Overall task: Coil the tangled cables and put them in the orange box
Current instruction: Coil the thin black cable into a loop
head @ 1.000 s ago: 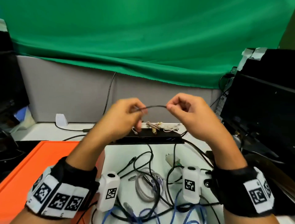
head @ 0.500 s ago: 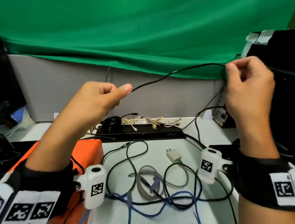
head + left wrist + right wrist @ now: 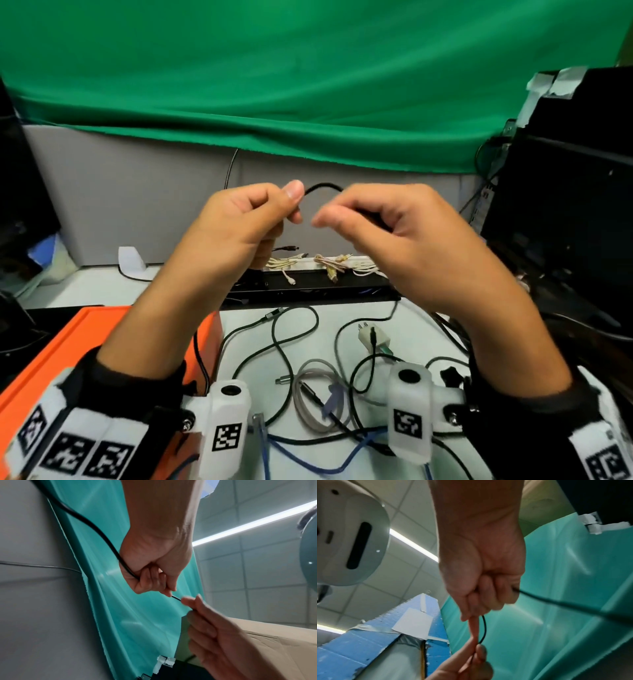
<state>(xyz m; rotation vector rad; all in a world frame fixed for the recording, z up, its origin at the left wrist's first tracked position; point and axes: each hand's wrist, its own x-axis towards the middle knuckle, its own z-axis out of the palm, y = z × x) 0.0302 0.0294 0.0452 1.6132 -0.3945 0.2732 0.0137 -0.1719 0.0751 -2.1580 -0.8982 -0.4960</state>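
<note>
Here the black cable arches as a short hump between the two raised hands, held in the air above the white desk and in front of the green cloth backdrop. Half a second ago the hands were spread wide with a long span of cable stretched between them; they are now close together, so the span has shrunk to a small loop. This suggests that one turn of the coil is being formed and handed to the collecting hand; the coiling appears to be at an early stage, and nothing of this cable is yet in the box.

The left hand pinches the cable between thumb and curled fingers, and in the left wrist view the cable runs into that fist from below. The right hand has its fingers curled round the cable, which leaves the fist on the far side in the right wrist view.

Beneath the hands, the remaining tangled cables, black, grey and blue, lie loose on the desk. The orange box stands at the left, under the left forearm. A black power strip lies beyond the tangle.
</note>
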